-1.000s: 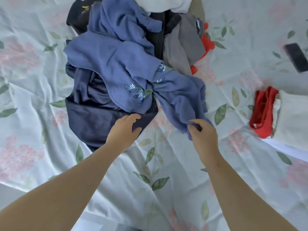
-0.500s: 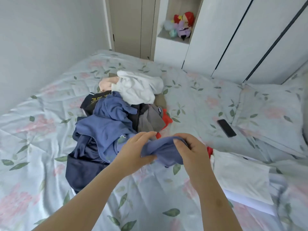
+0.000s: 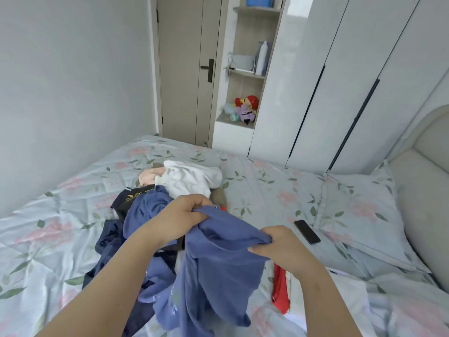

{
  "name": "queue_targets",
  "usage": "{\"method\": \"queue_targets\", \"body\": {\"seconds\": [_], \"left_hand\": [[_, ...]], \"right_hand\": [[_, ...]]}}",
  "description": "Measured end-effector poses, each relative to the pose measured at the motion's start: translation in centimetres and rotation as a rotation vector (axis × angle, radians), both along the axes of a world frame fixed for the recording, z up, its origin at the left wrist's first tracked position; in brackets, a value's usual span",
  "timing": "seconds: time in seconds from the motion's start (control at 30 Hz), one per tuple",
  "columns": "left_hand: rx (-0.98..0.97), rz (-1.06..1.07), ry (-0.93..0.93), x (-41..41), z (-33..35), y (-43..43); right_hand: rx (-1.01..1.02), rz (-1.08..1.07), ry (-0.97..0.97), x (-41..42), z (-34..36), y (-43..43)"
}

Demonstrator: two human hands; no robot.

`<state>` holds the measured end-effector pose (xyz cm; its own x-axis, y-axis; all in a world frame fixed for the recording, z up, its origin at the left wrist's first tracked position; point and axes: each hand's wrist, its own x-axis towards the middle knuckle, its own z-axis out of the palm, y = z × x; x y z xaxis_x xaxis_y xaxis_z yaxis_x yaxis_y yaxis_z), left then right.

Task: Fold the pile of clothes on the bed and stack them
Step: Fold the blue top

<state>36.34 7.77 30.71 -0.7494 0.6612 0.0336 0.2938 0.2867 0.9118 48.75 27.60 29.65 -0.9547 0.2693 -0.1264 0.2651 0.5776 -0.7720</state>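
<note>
A blue garment (image 3: 213, 268) with small embroidered flowers hangs lifted above the bed. My left hand (image 3: 179, 215) grips its upper edge on the left, and my right hand (image 3: 279, 244) pinches the same edge on the right. Behind and below lies the pile of clothes (image 3: 150, 205): a white piece (image 3: 189, 178), a pink one (image 3: 150, 176), a black one with yellow print (image 3: 131, 195) and dark navy fabric (image 3: 109, 239). To the right of the lifted garment a folded red piece (image 3: 280, 288) lies beside a folded white one (image 3: 345, 295).
The bed has a pale floral sheet (image 3: 48, 239). A black phone (image 3: 307, 231) lies next to the pillow (image 3: 359, 215). A padded headboard (image 3: 427, 190) stands at the right. White wardrobes (image 3: 340, 81), a shelf with toys (image 3: 245, 108) and a door (image 3: 187, 69) are beyond.
Both hands have raised the blue garment off the pile and spread its edge apart. The camera has tilted up from the bed to the room.
</note>
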Motion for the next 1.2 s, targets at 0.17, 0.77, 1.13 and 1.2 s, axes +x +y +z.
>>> {"method": "queue_targets", "body": {"seconds": [0.17,0.77,1.13,1.2], "left_hand": [[0.115,0.107,-0.122,-1.0,2.3,-1.1],[0.264,-0.168,-0.182,-0.6,5.2,1.5],[-0.029,0.24,0.314,-4.3,3.5,2.0],[-0.004,0.309,0.316,-3.7,2.8,2.1]], "right_hand": [[-0.453,-0.209,0.213,-0.5,1.6,-0.4],[-0.266,-0.053,0.093,0.0,2.3,-2.6],[-0.626,-0.352,0.303,-1.3,5.5,-2.7],[-0.747,-0.45,0.402,-2.1,6.2,-2.7]]}}
